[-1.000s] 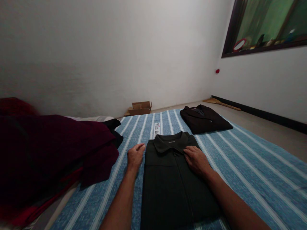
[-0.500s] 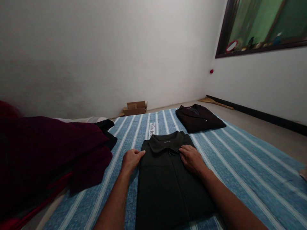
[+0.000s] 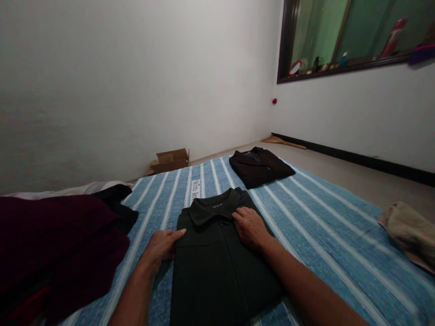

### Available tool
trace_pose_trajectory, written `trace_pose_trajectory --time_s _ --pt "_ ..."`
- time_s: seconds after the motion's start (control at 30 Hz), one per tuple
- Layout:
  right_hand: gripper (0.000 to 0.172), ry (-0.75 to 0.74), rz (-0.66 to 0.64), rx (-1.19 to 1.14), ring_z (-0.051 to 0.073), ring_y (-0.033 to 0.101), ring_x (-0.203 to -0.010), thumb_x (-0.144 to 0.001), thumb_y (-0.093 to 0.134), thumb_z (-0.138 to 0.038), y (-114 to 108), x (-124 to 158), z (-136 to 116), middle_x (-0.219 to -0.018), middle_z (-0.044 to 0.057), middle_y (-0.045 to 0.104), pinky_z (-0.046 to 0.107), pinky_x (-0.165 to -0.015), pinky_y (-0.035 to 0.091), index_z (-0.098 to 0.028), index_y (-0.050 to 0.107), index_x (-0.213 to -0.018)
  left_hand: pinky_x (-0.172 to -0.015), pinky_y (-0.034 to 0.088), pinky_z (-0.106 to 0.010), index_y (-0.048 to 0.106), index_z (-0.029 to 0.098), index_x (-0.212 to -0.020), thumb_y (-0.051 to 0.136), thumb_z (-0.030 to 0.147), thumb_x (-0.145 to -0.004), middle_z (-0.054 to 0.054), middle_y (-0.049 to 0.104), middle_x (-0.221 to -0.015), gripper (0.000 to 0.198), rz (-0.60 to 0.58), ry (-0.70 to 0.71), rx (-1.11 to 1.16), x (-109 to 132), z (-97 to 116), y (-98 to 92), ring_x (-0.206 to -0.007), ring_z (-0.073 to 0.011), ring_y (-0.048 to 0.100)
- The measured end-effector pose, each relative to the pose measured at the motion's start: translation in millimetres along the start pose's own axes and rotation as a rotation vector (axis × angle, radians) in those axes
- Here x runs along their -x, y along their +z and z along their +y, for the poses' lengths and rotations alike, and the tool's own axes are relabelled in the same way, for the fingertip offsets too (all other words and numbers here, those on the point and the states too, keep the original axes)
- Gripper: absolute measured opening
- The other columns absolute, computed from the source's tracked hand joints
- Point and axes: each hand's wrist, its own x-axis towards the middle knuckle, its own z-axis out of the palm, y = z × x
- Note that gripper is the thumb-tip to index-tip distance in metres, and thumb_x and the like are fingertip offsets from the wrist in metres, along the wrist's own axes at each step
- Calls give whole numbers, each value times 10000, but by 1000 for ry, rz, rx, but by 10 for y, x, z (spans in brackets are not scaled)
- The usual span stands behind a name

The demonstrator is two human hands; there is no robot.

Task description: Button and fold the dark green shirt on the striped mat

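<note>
A folded dark green jacket (image 3: 207, 267) with a collar and a front zip lies face up, its collar pointing away from me. My left hand (image 3: 162, 246) grips its left edge near the shoulder, thumb on top and fingers partly hidden under or beside the cloth. On the other side, my right hand (image 3: 250, 226) has its fingers curled on the jacket beside the right collar point, pinching the cloth there. Beyond it, to the right, rests a folded dark brown garment (image 3: 261, 167) with a collar.
A blue sheet with white stripes (image 3: 319, 222) lies under both garments. Heaped maroon clothes (image 3: 64, 244) are at the left. A beige cloth (image 3: 409, 235) lies at the right edge. An open cardboard box (image 3: 171, 161) stands by the wall, a broom (image 3: 283, 142) near the corner.
My view has turned to the right, so everything sits further left and the beige cloth has come into sight. Both hands remain at the same spots on the jacket.
</note>
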Motion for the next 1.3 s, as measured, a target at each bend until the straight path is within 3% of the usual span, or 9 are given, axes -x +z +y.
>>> trace_pose_trajectory --time_s 0.3,0.57,0.8,1.3 --pt "145 18 55 -29 195 490 -911 -876 438 -171 19 -16 28 -939 71 573 307 -792 348 -182 570 -935 -394 390 -235 510 159 -563 760 541 -427 -2 542 -472 477 -53 47 28 24 -26 -8 -413 -132 507" --pt "158 199 129 -67 190 515 -875 -868 425 -172 -94 -9 156 -890 66 588 289 -786 369 -186 581 -890 -389 356 -233 501 161 -563 740 554 -431 11 517 -459 478 -29 56 26 39 -46 1 -394 -122 478" --pt "301 243 -35 -66 246 430 -1180 -893 416 -266 18 19 255 -1237 111 528 368 -929 350 -174 528 -1156 -396 342 -223 499 167 -592 747 564 -427 25 506 -452 497 -42 50 56 48 -74 6 -403 -114 463" --pt "340 243 -138 -8 260 382 -1249 -927 347 -337 53 43 242 -1292 117 499 405 -963 349 -186 553 -1150 -413 350 -218 480 172 -606 734 579 -452 38 498 -470 504 -81 68 91 9 -148 -6 -420 -105 464"
